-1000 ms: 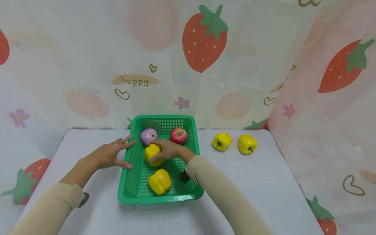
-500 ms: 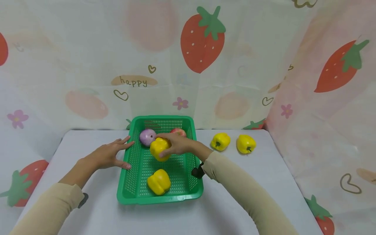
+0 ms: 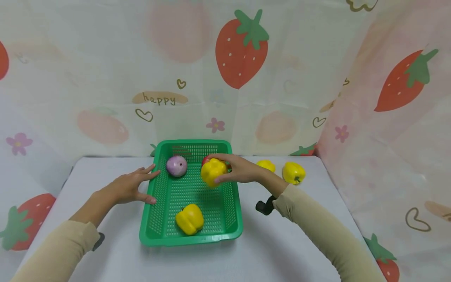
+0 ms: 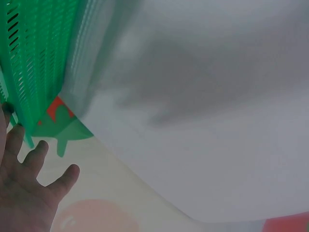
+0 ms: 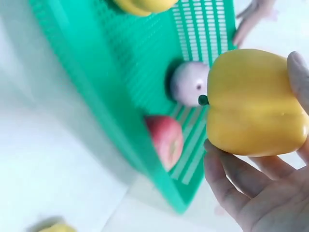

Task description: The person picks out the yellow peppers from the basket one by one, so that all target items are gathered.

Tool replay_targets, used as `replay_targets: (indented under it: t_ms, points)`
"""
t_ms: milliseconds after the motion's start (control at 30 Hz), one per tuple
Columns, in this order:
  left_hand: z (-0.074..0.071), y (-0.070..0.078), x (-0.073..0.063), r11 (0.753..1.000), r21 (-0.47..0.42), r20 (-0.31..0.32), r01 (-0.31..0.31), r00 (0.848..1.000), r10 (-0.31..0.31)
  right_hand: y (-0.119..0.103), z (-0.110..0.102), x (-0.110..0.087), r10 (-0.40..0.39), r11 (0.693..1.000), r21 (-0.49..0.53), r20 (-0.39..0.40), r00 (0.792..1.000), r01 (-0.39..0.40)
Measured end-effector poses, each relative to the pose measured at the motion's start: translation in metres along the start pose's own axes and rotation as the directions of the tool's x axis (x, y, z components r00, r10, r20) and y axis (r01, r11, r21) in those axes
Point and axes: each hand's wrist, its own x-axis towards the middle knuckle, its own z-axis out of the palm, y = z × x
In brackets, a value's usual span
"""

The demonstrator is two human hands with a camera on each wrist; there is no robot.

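Observation:
My right hand (image 3: 243, 169) grips a yellow bell pepper (image 3: 213, 172) and holds it raised over the right side of the green basket (image 3: 146, 235). In the right wrist view the fingers and thumb curl round that pepper (image 5: 256, 104), its green stem facing the basket. My left hand (image 3: 132, 186) has its fingers spread along the basket's left rim. Inside the basket lie a purple onion (image 3: 177, 166) at the back left and another yellow bell pepper (image 3: 190, 219) at the front. A red apple (image 5: 166, 140) sits at the back right, mostly covered by the raised pepper in the head view.
On the white table (image 3: 282, 235), right of the basket, lie two more yellow bell peppers, one (image 3: 294, 173) in full sight and one (image 3: 266, 165) partly behind my right hand. A strawberry-print cloth (image 3: 190, 70) hangs behind the table and at its sides.
My right hand has lifted the yellow bell pepper from beside the onion and carried it rightward, now in front of the apple. The left hand has stayed at the rim.

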Motion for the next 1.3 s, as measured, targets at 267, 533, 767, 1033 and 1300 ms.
replay_targets:
  t_ms: [267,533,767,1033,1300]
  points:
    - [0.002,-0.002,-0.001,1.000,0.004,-0.004,-0.004,1.000,0.004,0.023,-0.028,-0.033,0.037,0.999,0.029,-0.069,0.997,-0.035]
    - [0.003,-0.003,0.000,1.000,0.009,-0.004,-0.005,1.000,0.005,0.050,-0.045,-0.066,0.076,0.997,0.004,-0.118,0.990,-0.076]
    - [0.002,-0.003,-0.001,1.000,0.015,-0.012,-0.017,1.000,0.017,0.071,-0.055,-0.092,0.124,0.992,0.050,-0.147,0.981,-0.117]
    - [0.001,-0.002,-0.002,1.000,0.015,-0.011,-0.015,1.000,0.015,0.105,-0.056,-0.124,0.243,0.970,0.025,-0.186,0.952,-0.243]
    - [0.002,-0.002,0.000,1.000,0.010,-0.011,-0.017,1.000,0.018,0.132,-0.053,-0.153,0.364,0.930,0.049,-0.237,0.900,-0.364]
